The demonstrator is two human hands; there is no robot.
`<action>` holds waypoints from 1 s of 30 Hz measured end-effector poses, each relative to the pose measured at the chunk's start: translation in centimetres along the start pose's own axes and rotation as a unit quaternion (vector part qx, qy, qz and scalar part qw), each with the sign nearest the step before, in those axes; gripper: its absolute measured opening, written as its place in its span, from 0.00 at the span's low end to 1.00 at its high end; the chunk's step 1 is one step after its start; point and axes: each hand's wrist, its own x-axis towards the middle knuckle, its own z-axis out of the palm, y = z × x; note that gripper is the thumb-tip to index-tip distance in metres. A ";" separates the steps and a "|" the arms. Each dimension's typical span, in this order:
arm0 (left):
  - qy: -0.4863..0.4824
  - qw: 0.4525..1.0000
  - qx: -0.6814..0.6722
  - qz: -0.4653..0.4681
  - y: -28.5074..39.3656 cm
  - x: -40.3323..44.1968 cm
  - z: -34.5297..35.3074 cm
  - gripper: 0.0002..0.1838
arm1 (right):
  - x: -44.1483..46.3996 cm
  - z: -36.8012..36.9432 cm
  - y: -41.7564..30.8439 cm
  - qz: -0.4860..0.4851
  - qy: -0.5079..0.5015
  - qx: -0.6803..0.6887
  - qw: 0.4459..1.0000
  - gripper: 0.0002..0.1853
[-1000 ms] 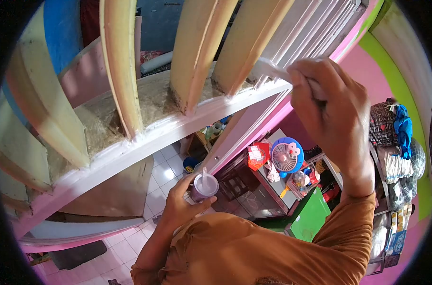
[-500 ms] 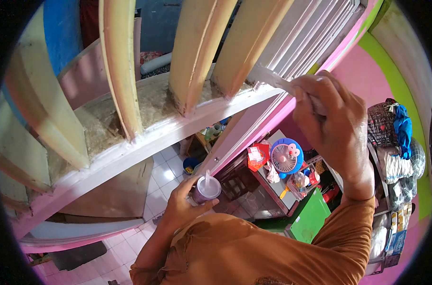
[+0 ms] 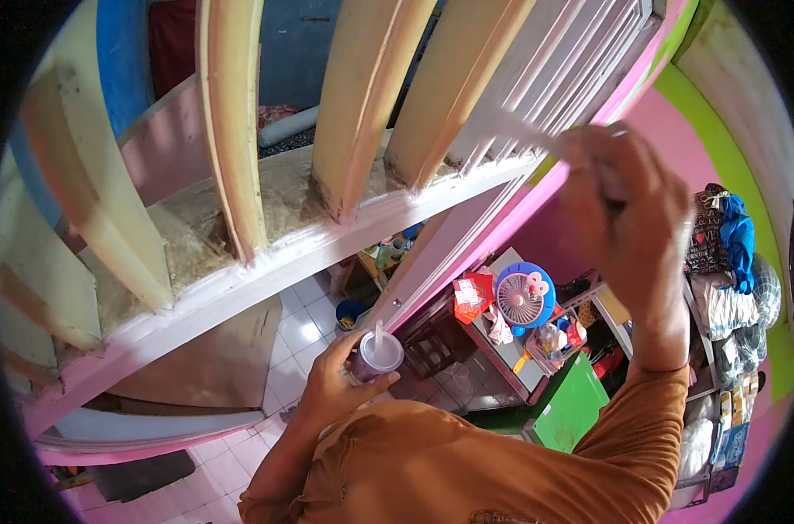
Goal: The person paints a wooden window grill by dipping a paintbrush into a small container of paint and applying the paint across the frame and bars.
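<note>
My left hand [image 3: 334,382] is wrapped round a small cup [image 3: 381,353] of whitish paint, with a pale stick [image 3: 379,332] standing up in it. Raised on the right, my right hand [image 3: 635,214] grips a paintbrush [image 3: 526,131], which is smeared by motion. The brush tip is near the white-painted slats [image 3: 561,65] at the right end of the opening; whether it touches them I cannot tell. Cream slats [image 3: 353,96] rise from a sill with a white front rail [image 3: 301,229]; dirt and bare patches show on the sill between them.
Below the rail is a tiled floor [image 3: 294,349]. A blue and pink fan [image 3: 524,297] stands on a cabinet among small items, beside a green box [image 3: 570,403]. Bags and folded goods [image 3: 724,306] fill shelves at the right, near a pink and green wall.
My right hand and the brush have shifted slightly to the right. My left hand with the cup has barely moved, and the view has shifted a little.
</note>
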 end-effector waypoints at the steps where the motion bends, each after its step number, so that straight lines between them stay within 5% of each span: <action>1: -0.003 1.000 -0.003 -0.004 0.0 0.0 0.0 0.37 | 0.3 -0.5 -0.6 0.058 0.014 -0.018 0.998 0.05; 6: -0.003 1.000 0.000 0.002 0.0 0.0 0.1 0.37 | 0.7 -1.4 0.2 -0.029 0.178 -0.093 0.979 0.04; 8: -0.004 1.000 -0.006 0.002 0.2 -0.1 0.0 0.37 | 0.1 -1.3 -1.3 0.048 0.058 -0.014 0.997 0.04; 9: -0.006 1.000 -0.008 -0.006 0.5 -0.2 0.0 0.36 | 0.0 -0.6 -0.3 -0.038 0.058 -0.008 0.998 0.04; 11: -0.007 1.000 -0.010 -0.010 0.5 -0.3 0.0 0.35 | -0.5 0.0 -0.4 0.000 0.009 0.036 0.999 0.04; 13: -0.009 1.000 -0.002 -0.005 0.1 -0.5 -0.1 0.35 | -0.3 0.0 -0.2 -0.006 0.020 0.037 0.999 0.06; 15: -0.012 1.000 -0.003 -0.003 -0.1 -0.5 -0.3 0.35 | 0.1 -1.0 -0.3 0.109 0.055 -0.003 0.993 0.05; 19: 0.000 1.000 -0.028 0.008 0.2 -0.6 -0.2 0.37 | 0.4 -1.5 1.9 -0.052 0.225 -0.096 0.968 0.07; 20: 0.000 1.000 -0.026 0.009 0.0 -0.7 -0.1 0.37 | -0.4 -1.7 1.1 0.001 0.169 -0.037 0.985 0.07; 24: -0.001 1.000 -0.020 0.021 -0.9 -0.8 0.1 0.36 | -1.5 0.2 0.0 -0.060 0.041 0.026 0.997 0.06; 28: -0.011 0.999 0.011 0.033 -0.3 -1.2 -0.8 0.35 | -1.6 0.4 0.5 -0.050 0.041 0.003 0.998 0.06; 30: -0.011 0.999 0.013 0.034 -0.4 -1.2 -0.9 0.35 | -1.6 -0.5 0.5 0.026 0.127 -0.057 0.990 0.08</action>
